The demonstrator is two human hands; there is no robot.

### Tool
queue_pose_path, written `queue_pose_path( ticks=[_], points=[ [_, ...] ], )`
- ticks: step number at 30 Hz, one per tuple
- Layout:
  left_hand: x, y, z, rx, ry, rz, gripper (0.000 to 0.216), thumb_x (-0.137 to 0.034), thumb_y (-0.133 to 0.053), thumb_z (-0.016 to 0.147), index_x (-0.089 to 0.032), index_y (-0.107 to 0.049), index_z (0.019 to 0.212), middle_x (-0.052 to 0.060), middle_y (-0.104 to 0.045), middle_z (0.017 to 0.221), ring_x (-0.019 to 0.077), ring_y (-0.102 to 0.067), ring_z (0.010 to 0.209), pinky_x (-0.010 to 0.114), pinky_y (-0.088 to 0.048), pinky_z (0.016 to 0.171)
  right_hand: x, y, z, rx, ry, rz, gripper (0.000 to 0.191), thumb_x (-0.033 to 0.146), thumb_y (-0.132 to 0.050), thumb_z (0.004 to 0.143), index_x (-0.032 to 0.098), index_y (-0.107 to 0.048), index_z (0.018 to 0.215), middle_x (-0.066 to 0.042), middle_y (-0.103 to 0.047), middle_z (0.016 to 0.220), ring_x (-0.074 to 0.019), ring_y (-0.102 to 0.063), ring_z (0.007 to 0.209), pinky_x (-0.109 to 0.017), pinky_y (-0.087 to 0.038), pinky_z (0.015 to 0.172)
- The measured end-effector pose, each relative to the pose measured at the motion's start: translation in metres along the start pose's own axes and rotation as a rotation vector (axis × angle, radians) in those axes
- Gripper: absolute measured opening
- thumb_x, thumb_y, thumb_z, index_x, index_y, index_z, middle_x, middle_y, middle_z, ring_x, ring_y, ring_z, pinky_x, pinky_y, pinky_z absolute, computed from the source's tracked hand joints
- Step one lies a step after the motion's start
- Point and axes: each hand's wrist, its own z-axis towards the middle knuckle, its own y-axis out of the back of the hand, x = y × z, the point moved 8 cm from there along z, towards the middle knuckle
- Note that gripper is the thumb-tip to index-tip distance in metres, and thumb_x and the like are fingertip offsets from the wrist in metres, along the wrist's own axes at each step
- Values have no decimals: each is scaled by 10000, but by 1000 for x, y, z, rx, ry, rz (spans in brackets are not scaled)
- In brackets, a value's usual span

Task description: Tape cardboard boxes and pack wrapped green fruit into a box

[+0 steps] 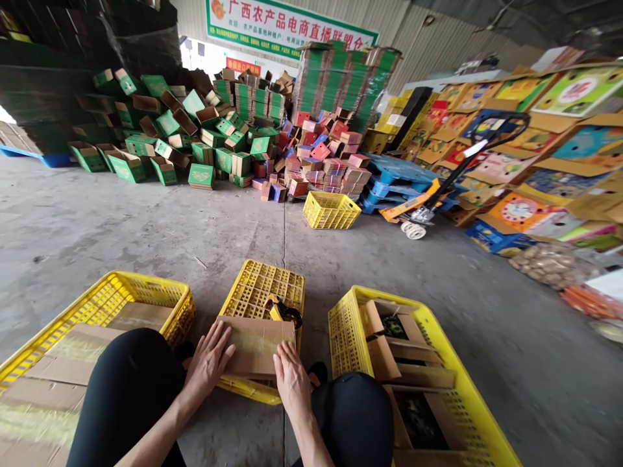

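Resting two flattened hands (209, 359) (293, 377) on one carton (257, 347) atop one yellow crate (254, 280) beside one tape dispenser (281, 311)

Soft, dull daylight reaches me, brightest at the blown-out white opening (195, 59) at the back. The tall, dark, film-wrapped stack (43, 91) at upper left sinks into shadow. My left hand (209, 357), my right hand (293, 376) and the rectangular brown cardboard box (256, 347) between them look fairly clear, with only faint, soft shadows. Toward my right, the colourful printed cardboard cartons (567, 181) lean, stretch and smear into blur.
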Motion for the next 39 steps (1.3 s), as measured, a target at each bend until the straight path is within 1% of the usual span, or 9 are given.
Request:
queue_pose_path(
  ticks=[4, 8, 14, 17, 20, 24, 29, 34, 39],
  points=[
    [17, -6, -1, -41, 133, -206, 641, -525, -409, 1073, -209, -378, 1630, 133, -345, 1714, 338, -245, 1606, 562, -315, 1271, -22, -2, -4, -84, -66, -38, 631, 499, -299, 1116, 77, -663, 1413, -203, -617, 1480, -302, -641, 1343, -384, -576, 1085],
    [24, -15, -3, -62, 251, -374, 743, -558, -453, 1054, -212, -241, 1677, 146, -176, 1768, 318, -213, 1616, 532, -260, 1295, -39, -7, -4, -108, -143, -13, 745, 576, -245, 1105, 27, -607, 1454, -254, -609, 1467, -308, -703, 1257, -362, -613, 1014],
    [37, -21, -1, -32, 372, -439, 779, -608, -463, 1031, -203, -268, 1667, 164, -308, 1723, 325, -263, 1600, 535, -251, 1296, -47, -18, 2, -103, -159, 21, 764, 596, -238, 1091, 35, -604, 1458, -245, -679, 1386, -325, -723, 1221, -404, -607, 1023],
    [32, -21, -3, -9, 332, -385, 797, -598, -477, 1024, -169, -279, 1666, 179, -312, 1719, 333, -309, 1583, 518, -297, 1284, -52, -18, 0, -105, -201, -3, 688, 565, -303, 1087, 74, -626, 1445, -218, -714, 1348, -313, -761, 1129, -391, -617, 984],
    [18, -20, -8, -17, 208, -332, 735, -546, -484, 1035, -242, -284, 1673, 125, -280, 1741, 329, -352, 1565, 512, -374, 1252, -57, -15, -5, -110, -225, -47, 666, 540, -325, 1088, 65, -605, 1462, -226, -698, 1373, -314, -757, 1111, -391, -605, 985],
    [-3, -19, -12, -45, 46, -266, 747, -449, -517, 1040, -366, -168, 1695, 40, -165, 1778, 351, -266, 1596, 568, -381, 1243, -57, -18, -10, -74, -252, -137, 689, 517, -270, 1097, 36, -552, 1503, -264, -590, 1497, -348, -699, 1227, -427, -572, 1030],
    [-10, -16, -8, -64, 9, -186, 835, -425, -542, 1035, -390, -38, 1699, 35, -134, 1783, 375, -229, 1606, 618, -376, 1239, -41, -25, -7, -82, -202, -220, 700, 520, -239, 1100, 45, -566, 1497, -260, -517, 1567, -373, -546, 1429, -485, -473, 1160],
    [-10, -13, -7, -56, -9, -124, 763, -432, -500, 1053, -370, -102, 1701, 15, -183, 1774, 353, -205, 1618, 586, -399, 1234, -21, -30, -5, -131, -128, -291, 708, 535, -255, 1099, 32, -597, 1462, -271, -514, 1564, -384, -511, 1457, -508, -454, 1172],
    [-19, -9, -4, -48, -89, -22, 692, -443, -530, 1038, -294, -302, 1674, 67, -260, 1753, 372, -195, 1618, 573, -371, 1238, -1, -33, -2, -175, -54, -322, 676, 528, -310, 1095, 33, -624, 1432, -270, -566, 1519, -385, -527, 1439, -523, -449, 1177]
  ],
)
